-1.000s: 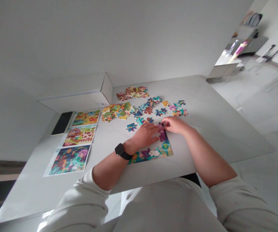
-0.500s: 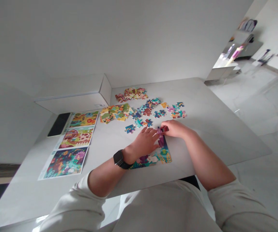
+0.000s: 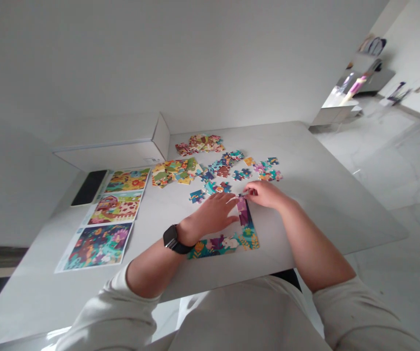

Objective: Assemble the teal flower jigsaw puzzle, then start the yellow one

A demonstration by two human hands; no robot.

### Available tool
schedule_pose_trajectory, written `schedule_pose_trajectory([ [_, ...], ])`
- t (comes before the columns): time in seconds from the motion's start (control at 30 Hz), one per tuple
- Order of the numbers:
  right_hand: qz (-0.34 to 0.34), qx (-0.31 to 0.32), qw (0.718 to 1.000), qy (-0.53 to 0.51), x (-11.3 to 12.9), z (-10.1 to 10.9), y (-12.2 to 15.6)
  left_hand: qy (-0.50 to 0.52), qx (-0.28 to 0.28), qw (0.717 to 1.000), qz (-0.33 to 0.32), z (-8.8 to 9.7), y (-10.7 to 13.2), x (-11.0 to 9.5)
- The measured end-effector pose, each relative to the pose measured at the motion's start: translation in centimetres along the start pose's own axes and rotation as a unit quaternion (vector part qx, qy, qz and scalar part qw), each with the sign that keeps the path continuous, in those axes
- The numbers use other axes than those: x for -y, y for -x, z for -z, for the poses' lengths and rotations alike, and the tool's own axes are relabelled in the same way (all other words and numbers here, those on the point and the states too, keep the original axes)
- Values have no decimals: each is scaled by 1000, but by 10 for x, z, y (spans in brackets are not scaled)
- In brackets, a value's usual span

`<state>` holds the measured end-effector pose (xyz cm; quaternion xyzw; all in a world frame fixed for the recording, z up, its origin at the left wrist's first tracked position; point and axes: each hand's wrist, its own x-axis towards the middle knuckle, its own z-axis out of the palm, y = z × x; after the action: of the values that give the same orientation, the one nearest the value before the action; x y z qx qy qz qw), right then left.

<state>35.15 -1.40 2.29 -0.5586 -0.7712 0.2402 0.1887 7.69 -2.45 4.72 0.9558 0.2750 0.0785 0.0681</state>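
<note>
My left hand (image 3: 217, 212), wearing a black watch (image 3: 175, 239) on its wrist, lies palm down with fingers stretched out beside a partly joined jigsaw puzzle (image 3: 245, 231). The joined pieces form an L, with a bottom row showing a white rabbit and a right-hand column in purple and dark blue. At the top of that column, my right hand (image 3: 263, 194) pinches a puzzle piece between thumb and fingers, which hide most of it. Loose blue and teal puzzle pieces (image 3: 215, 187) lie just beyond both hands.
Further piles of puzzle pieces (image 3: 176, 170) spread toward the wall. Three printed picture sheets (image 3: 98, 246) lie at the left, with a dark phone (image 3: 90, 187) beside them. A white box (image 3: 122, 153) stands behind. The white table (image 3: 327, 195) ends at the right.
My left hand has shifted slightly left, uncovering more of the bottom row and purple column. The dark red piece seen at my right fingertips earlier is now mostly hidden.
</note>
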Motion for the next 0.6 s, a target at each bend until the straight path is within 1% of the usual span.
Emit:
schedule_pose_trajectory([
  [0.07, -14, -55, 998, 11, -5, 4, -1, 9, -22, 999, 47, 15, 6, 19],
  [0.13, -36, -102, 994, 25, -10, 8, -2, 10, -36, 995, 96, 30, 15, 42],
  [0.2, -55, -127, 990, 37, -14, 10, -3, 1, -40, 989, 142, 42, 26, 65],
  [0.23, -60, -131, 989, 44, -16, 10, -3, -8, -39, 985, 166, 47, 31, 76],
  [0.3, -58, -133, 987, 64, -18, 7, -4, -29, -1, 978, 207, 55, 40, 91],
  [0.37, -40, -140, 985, 87, -19, 0, -5, -45, 57, 971, 227, 61, 45, 99],
  [0.43, -18, -149, 982, 111, -19, -7, -7, -55, 104, 965, 236, 65, 45, 99],
  [0.5, -3, -149, 980, 128, -17, -13, -9, -60, 136, 960, 239, 66, 44, 96],
  [0.6, 12, -136, 981, 138, -9, -22, -12, -55, 165, 956, 237, 64, 40, 91],
])
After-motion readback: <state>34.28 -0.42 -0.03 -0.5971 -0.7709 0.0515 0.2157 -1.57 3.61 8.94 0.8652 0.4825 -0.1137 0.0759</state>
